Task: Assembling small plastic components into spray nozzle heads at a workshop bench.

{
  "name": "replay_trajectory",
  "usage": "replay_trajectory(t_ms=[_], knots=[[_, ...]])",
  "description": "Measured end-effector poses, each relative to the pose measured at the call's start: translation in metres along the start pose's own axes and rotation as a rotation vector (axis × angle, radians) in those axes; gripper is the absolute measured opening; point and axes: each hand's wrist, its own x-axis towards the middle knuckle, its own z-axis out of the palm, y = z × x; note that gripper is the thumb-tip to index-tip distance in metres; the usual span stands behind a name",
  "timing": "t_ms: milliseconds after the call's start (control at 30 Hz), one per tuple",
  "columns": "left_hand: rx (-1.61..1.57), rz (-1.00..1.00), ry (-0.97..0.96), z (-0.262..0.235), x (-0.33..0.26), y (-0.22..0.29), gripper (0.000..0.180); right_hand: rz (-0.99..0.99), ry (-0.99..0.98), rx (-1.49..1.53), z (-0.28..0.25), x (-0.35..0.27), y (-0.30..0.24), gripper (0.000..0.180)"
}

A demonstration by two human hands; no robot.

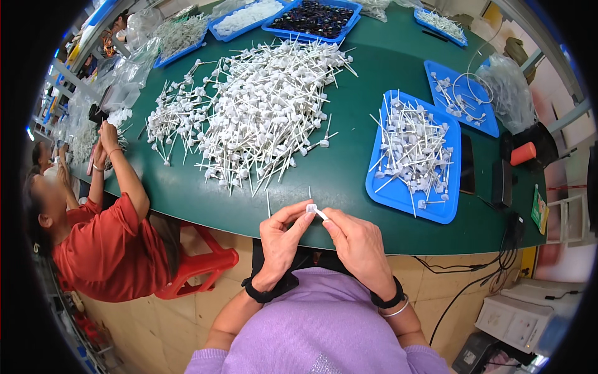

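Note:
Just over the table's near edge, my left hand point(280, 242) pinches the white head of a small stemmed plastic piece point(312, 209) between thumb and fingers. My right hand point(361, 244) is closed on the piece's thin white stem, to the right of the head. Both hands meet at this one piece, and the fingertips partly cover it. Beyond them lies a large pile of similar white stemmed pieces point(261, 112), with a smaller heap point(180, 112) to its left. On the right, a blue tray point(381, 193) holds many more, some sticking out past its rim.
A second blue tray point(492, 128) with a few pieces stands farther right, near a clear plastic bag point(507, 87). More blue trays of parts line the far side, one with dark pieces point(311, 19). To my left, a person in a red shirt point(112, 249) works at the green table point(324, 168).

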Motion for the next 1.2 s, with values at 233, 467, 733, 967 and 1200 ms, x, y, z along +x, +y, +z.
replay_trajectory(t_ms=[233,467,733,967,1200], knots=[[0.0,0.017,-0.004,0.0016,-0.0004,0.0001,0.026,-0.075,0.083,-0.165,0.0046,-0.0021,-0.0011,0.019],[0.021,0.025,-0.001,0.0017,-0.0014,-0.0006,0.025,-0.081,0.067,-0.194,0.0034,-0.0022,-0.0021,0.019],[-0.012,0.004,0.002,0.0034,-0.0027,0.0004,0.024,-0.085,0.101,-0.128,0.0057,-0.0026,-0.0001,0.013],[0.003,0.009,0.009,0.003,-0.0029,-0.0018,0.025,-0.073,0.082,-0.097,0.0054,-0.0028,0.0009,0.013],[-0.013,0.016,0.013,0.0046,-0.0032,-0.0013,0.025,-0.064,0.071,-0.118,0.0034,-0.0032,-0.001,0.014]])
